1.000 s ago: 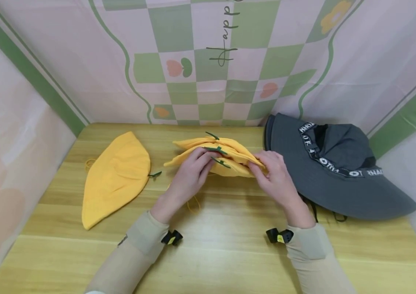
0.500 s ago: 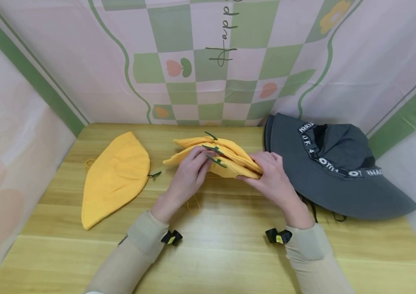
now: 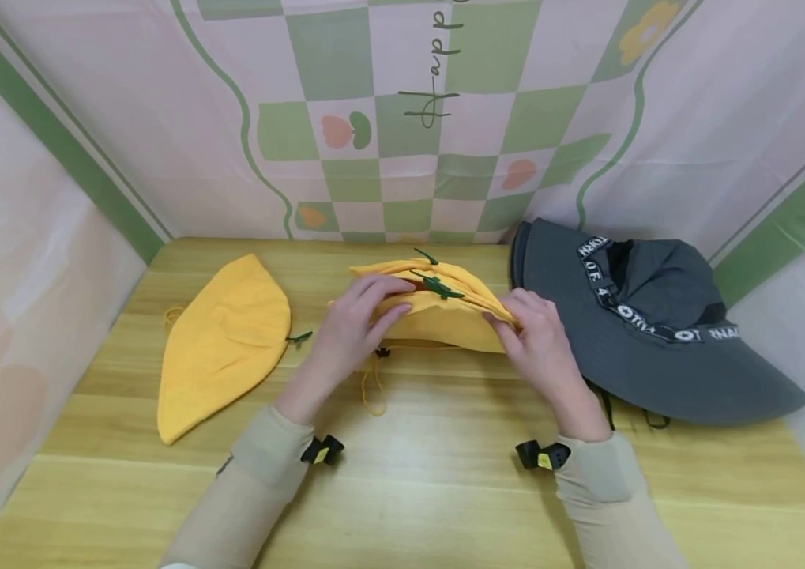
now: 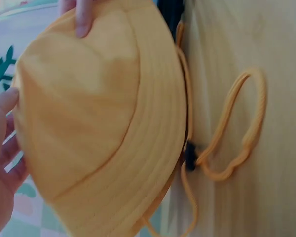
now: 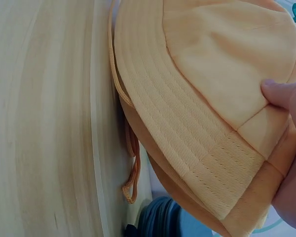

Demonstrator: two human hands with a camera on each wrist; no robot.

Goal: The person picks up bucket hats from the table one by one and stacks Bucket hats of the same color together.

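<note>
Yellow bucket hats with green stem tips stand folded together in a stack; the nearest hat [image 3: 445, 328] faces me. My left hand [image 3: 352, 320] holds the near hat at the crown edge, with thumb in front and fingers behind. At the stack's right end my right hand [image 3: 537, 332] grips the layered hats, its thumb pressing the near hat's side in the right wrist view. An orange cord [image 4: 259, 108] with a black toggle [image 4: 191, 157] hangs below the brim onto the table. The green stems [image 3: 438, 286] bunch together at the top; the rear layers are mostly hidden.
Another folded yellow hat [image 3: 224, 348] lies on the wooden table [image 3: 409, 490] at left, stem pointing right. A dark grey wide-brimmed hat [image 3: 658, 371] with a lettered band rests at right, close to my right hand. A patterned cloth [image 3: 409, 174] stands behind.
The stack's layers have drawn closer together and the near hat stands more upright. My left hand has moved slightly left, its fingers spreading. My right hand has shifted its grip on the stack's end.
</note>
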